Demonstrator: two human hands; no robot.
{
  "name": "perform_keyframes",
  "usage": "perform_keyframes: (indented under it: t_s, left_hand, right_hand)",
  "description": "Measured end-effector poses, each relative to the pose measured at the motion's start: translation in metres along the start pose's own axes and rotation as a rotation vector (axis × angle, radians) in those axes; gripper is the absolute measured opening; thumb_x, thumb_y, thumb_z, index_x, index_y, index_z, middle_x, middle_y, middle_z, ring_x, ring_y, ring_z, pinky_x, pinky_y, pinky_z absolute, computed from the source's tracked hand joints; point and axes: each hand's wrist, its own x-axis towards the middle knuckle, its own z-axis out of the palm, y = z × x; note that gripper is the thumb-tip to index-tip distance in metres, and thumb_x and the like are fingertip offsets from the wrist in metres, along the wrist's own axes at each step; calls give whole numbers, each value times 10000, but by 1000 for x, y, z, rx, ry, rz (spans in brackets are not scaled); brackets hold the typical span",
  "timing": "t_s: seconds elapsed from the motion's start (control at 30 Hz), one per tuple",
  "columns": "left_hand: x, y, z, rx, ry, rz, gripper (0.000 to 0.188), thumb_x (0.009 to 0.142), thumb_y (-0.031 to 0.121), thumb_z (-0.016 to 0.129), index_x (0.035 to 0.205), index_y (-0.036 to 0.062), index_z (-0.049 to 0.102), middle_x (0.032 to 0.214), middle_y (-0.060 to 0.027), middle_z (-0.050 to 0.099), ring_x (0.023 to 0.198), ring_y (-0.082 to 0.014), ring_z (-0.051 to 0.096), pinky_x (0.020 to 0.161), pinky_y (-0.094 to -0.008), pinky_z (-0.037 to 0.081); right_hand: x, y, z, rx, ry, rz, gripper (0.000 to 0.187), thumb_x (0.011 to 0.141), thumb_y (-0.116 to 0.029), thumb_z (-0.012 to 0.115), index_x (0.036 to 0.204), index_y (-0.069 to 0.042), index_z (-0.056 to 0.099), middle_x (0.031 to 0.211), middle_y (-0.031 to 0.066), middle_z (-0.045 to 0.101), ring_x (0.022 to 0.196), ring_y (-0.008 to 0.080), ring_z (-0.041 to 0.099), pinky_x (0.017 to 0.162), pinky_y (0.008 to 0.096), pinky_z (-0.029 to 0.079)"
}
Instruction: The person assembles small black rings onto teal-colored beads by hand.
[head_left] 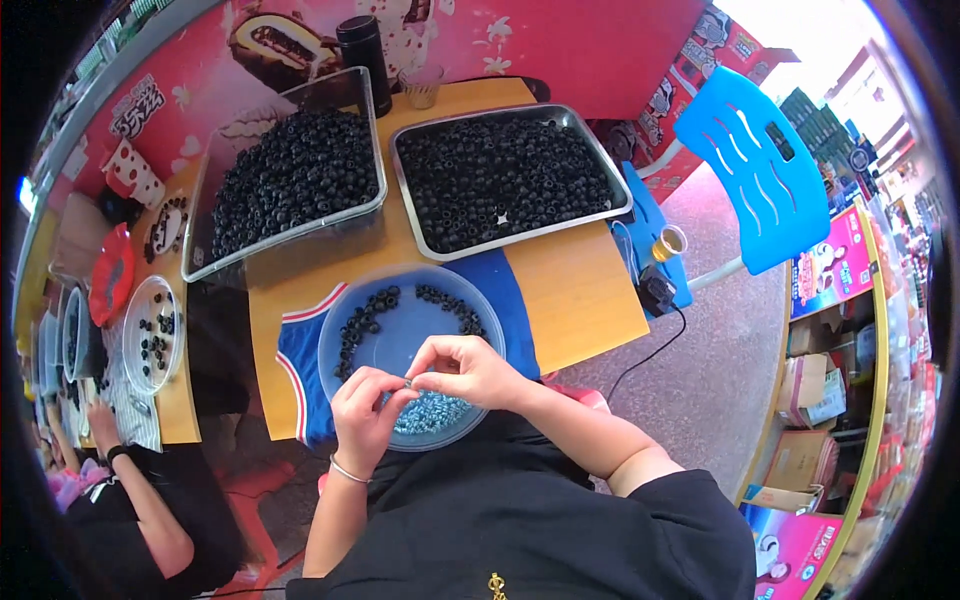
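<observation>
Over a round translucent tub (pixel 395 345), my left hand (pixel 365 408) and my right hand (pixel 472 372) meet, thumbs and fingertips pinched together. Between them is a tiny piece, too small to make out. Black ring-like pieces (pixel 352 340) lie in an arc along the tub's far and left sides. Small shiny light-blue pieces (pixel 428 412) are heaped at its near side, just below my fingers. The tub rests at the table's front edge, on a blue cloth (pixel 512 325) with red and white trim. A bangle circles my left wrist.
Behind the tub stand a deep clear bin (pixel 375 195) and a metal tray (pixel 520 235), both full of black pieces. A dark flask (pixel 362 60) and a glass (pixel 422 88) are at the back. Right are a blue chair (pixel 755 180) and a drink cup (pixel 669 243); left, another person's hand (pixel 103 425).
</observation>
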Motion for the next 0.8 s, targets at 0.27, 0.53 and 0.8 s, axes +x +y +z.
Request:
perform_keyframes:
  t_s: [0.27,0.53,0.8]
  left_hand:
    - [1,-5,4,-139,-62,-88,109,753,56,739,781,14,642,696,-70,578,571,-149,502,523,-273,402]
    - [-3,-23,13,-75,-55,-86,183,848,-59,514,984,28,601,903,-77,585,676,-130,483,637,-232,413]
    - [-8,-15,8,-990,161,-613,105,979,132,521,959,33,550,955,-76,602,847,-165,652,697,-215,505]
  right_hand:
    - [2,-3,-5,-26,70,-84,122,857,-59,671,965,-38,618,851,-38,594,686,-7,474,601,169,390]
    - [2,-6,-9,25,188,-84,131,904,-107,635,1007,-28,613,842,-54,575,688,-14,471,591,161,386]
    - [1,-10,-2,77,191,-98,119,921,-104,621,1009,-24,616,845,-51,582,712,-10,487,613,155,399]
